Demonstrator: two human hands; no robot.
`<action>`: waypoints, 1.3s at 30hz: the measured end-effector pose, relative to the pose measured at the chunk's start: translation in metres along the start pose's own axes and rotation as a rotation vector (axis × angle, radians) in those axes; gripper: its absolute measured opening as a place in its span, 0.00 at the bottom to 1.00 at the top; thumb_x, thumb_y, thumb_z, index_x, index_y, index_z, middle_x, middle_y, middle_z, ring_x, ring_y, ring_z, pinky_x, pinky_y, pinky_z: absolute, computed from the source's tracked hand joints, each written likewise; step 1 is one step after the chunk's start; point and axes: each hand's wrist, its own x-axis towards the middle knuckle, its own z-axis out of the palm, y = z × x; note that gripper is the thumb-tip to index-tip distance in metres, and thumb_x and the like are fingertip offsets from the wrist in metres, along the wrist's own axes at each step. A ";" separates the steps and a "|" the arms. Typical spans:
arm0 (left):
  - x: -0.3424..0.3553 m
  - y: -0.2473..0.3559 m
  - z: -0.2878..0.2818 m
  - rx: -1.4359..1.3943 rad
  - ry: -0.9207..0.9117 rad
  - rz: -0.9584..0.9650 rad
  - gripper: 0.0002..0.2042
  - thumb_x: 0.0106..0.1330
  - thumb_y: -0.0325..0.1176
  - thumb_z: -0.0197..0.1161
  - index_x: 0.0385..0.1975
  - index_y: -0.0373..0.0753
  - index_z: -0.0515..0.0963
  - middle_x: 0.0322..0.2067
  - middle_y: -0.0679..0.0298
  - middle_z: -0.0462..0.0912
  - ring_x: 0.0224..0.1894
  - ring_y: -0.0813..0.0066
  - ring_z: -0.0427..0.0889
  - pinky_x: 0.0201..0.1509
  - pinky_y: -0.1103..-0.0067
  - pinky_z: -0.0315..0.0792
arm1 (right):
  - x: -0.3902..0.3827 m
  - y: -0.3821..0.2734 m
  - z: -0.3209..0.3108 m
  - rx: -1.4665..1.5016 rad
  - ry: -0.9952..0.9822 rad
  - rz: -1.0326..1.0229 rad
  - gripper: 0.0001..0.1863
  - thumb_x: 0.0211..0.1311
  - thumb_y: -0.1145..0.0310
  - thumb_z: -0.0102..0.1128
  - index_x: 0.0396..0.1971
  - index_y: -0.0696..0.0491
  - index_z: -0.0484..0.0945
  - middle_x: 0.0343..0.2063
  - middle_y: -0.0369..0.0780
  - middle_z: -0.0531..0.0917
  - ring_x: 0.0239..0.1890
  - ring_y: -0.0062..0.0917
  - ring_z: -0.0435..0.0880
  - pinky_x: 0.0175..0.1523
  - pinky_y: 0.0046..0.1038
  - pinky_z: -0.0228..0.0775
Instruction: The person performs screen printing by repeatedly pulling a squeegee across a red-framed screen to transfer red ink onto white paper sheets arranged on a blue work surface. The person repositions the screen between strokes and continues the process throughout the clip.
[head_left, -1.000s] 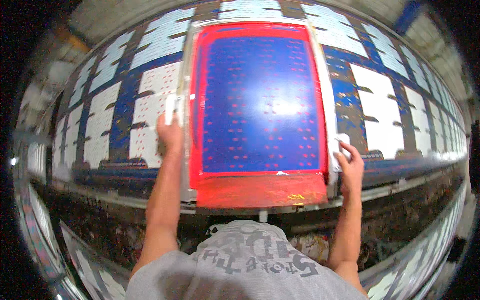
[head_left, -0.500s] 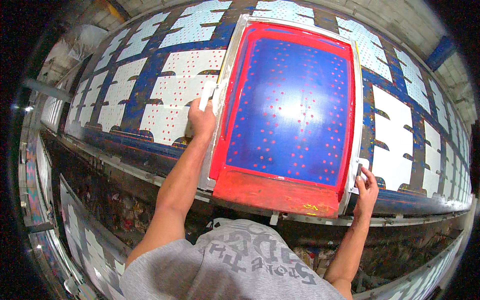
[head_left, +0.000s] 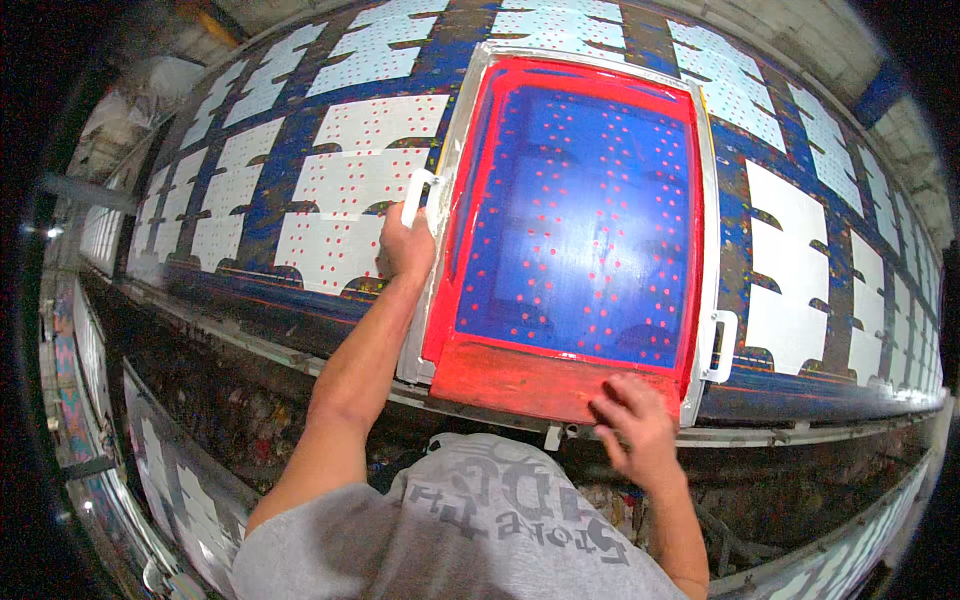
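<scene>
A screen-printing frame (head_left: 707,170) lies on the long printing table, with a blue mesh (head_left: 575,250) dotted in red inside a red ink border. My left hand (head_left: 405,240) is closed on the white left handle (head_left: 415,192). The white right handle (head_left: 727,345) stands free at the frame's lower right. My right hand (head_left: 638,430) is open, fingers apart and slightly blurred, over a red-stained strip (head_left: 525,385) along the frame's near end; I cannot tell whether it touches it.
Rows of white cut pieces lie on the blue-stained table, red-dotted on the left (head_left: 330,250), plain nearer on the right (head_left: 785,270), pale dotted behind (head_left: 720,80). A rail (head_left: 770,436) runs along the near edge. Another slanted table (head_left: 180,480) is at lower left.
My right hand has let go of the right handle and moved left and down to the red strip. My left hand stays on its handle; the view has tilted since the first frame.
</scene>
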 end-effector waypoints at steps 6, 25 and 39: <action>-0.004 0.012 -0.003 0.039 -0.044 -0.009 0.14 0.74 0.41 0.69 0.52 0.40 0.82 0.40 0.49 0.92 0.43 0.45 0.92 0.49 0.53 0.81 | 0.006 -0.020 0.023 -0.279 0.039 -0.049 0.30 0.56 0.74 0.65 0.62 0.47 0.86 0.62 0.44 0.85 0.63 0.46 0.83 0.62 0.49 0.77; -0.005 0.009 0.002 -0.268 -0.089 0.106 0.15 0.69 0.24 0.67 0.55 0.33 0.80 0.48 0.45 0.89 0.51 0.46 0.89 0.55 0.57 0.80 | 0.082 -0.074 0.015 -0.332 -0.258 0.153 0.27 0.53 0.79 0.69 0.56 0.49 0.88 0.46 0.44 0.90 0.50 0.44 0.88 0.56 0.46 0.80; -0.005 0.012 -0.006 -0.084 -0.086 0.087 0.15 0.69 0.25 0.66 0.54 0.37 0.83 0.44 0.52 0.92 0.47 0.49 0.91 0.53 0.59 0.81 | 0.135 -0.005 0.034 -0.470 0.092 -0.057 0.26 0.53 0.75 0.68 0.56 0.50 0.87 0.50 0.41 0.88 0.50 0.38 0.87 0.54 0.41 0.77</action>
